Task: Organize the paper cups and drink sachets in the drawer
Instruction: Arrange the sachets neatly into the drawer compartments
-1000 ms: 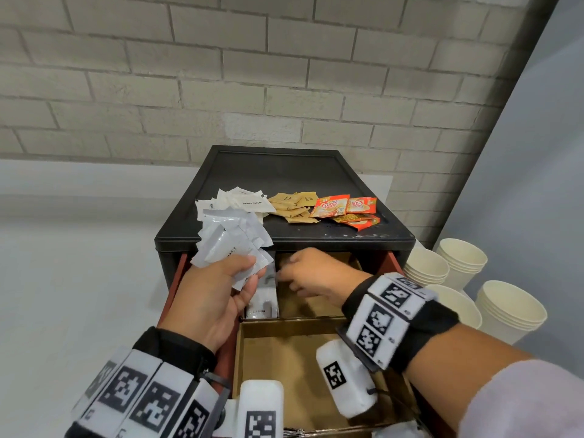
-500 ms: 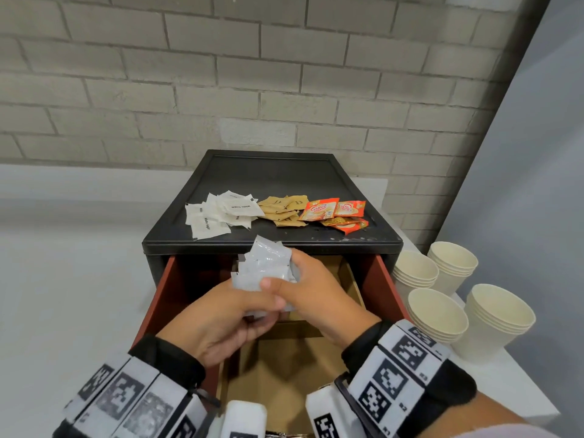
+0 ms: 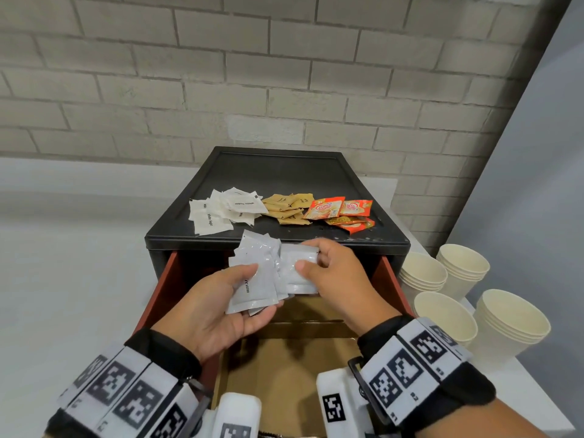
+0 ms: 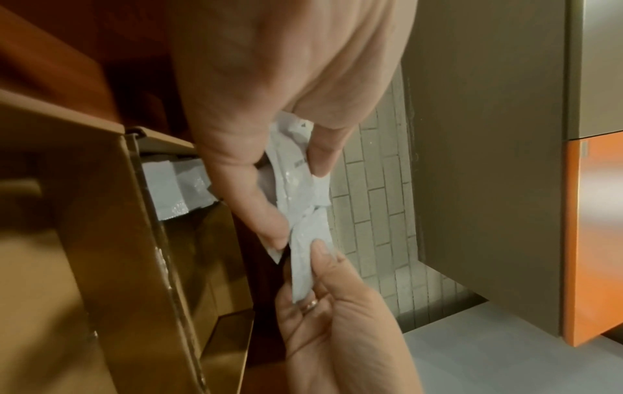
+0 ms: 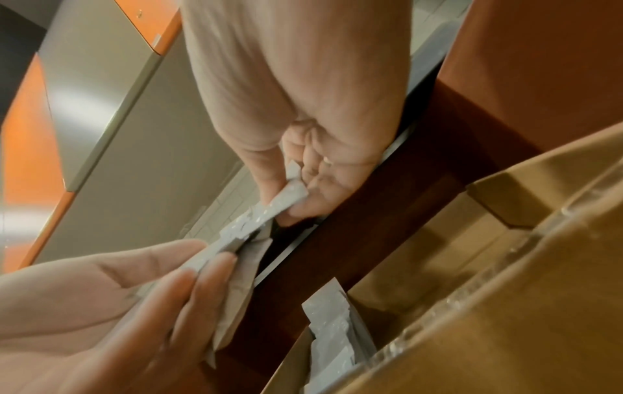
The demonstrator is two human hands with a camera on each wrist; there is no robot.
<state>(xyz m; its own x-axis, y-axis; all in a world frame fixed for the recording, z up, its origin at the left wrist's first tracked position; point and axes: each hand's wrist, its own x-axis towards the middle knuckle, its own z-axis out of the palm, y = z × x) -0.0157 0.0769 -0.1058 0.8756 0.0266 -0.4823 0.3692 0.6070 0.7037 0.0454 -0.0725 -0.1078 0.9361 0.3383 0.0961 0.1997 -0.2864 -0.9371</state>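
Now apart, both hands (image 3: 284,289) pinch silver sachets (image 3: 256,273).

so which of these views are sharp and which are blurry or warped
Head view: sharp, print on the white sugar sachets readable, brick lines bowed by the wide lens. Left wrist view: soft, near palm smeared. Right wrist view: blurred and dim, the silver sachets grainy, the cardboard divider glaring.
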